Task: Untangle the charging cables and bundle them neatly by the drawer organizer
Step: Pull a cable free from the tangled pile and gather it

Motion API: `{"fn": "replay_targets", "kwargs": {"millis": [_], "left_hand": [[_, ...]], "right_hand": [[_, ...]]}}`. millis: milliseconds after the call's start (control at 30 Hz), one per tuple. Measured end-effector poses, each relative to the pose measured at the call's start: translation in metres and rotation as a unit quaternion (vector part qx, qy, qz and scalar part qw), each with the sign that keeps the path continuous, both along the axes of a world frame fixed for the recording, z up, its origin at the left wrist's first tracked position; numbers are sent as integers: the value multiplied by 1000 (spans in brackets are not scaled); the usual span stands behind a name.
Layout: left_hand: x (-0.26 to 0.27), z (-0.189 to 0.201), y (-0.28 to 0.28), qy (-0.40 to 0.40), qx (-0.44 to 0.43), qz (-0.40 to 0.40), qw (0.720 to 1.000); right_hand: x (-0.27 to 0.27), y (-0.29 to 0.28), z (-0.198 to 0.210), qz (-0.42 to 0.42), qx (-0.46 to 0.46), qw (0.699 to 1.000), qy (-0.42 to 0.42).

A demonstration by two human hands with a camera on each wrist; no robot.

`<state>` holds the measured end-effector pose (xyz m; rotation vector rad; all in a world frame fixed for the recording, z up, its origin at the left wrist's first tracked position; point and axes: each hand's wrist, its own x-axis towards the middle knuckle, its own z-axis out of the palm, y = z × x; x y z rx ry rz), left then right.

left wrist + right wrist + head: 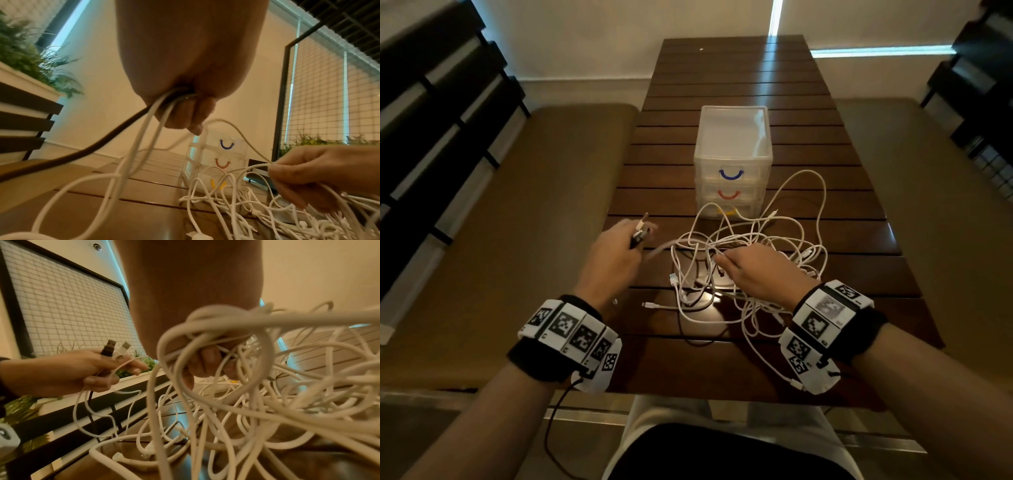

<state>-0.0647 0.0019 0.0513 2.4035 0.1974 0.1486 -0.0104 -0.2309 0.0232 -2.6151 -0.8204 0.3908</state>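
Observation:
A tangle of white charging cables (750,260) with one black cable (688,334) lies on the dark slatted table (722,85), in front of a clear three-drawer organizer (732,150). My left hand (616,250) is raised left of the pile and grips several cable ends; a black USB plug (108,348) and a white plug (123,349) stick up from its fist. The black and white cords (131,133) hang from it to the table. My right hand (750,274) is over the tangle, its fingers (207,360) curled round several white strands.
The organizer's drawers have blue (731,174), red (728,195) and yellow (726,210) handles. Padded benches (517,205) flank the table. Slatted panels and planters stand at both sides. A loose white connector (650,304) lies near the front of the pile.

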Motion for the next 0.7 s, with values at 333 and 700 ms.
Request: {"fn": "replay_targets", "kwargs": {"millis": [333,700], "left_hand": [[1,-8,-53,54,83,-165,981],[10,1,-23,26,39,-20,999]], "right_hand": [[-3,12,4,9,-50,999,-13],[-5,4,-2,5,-44,999,-26]]}}
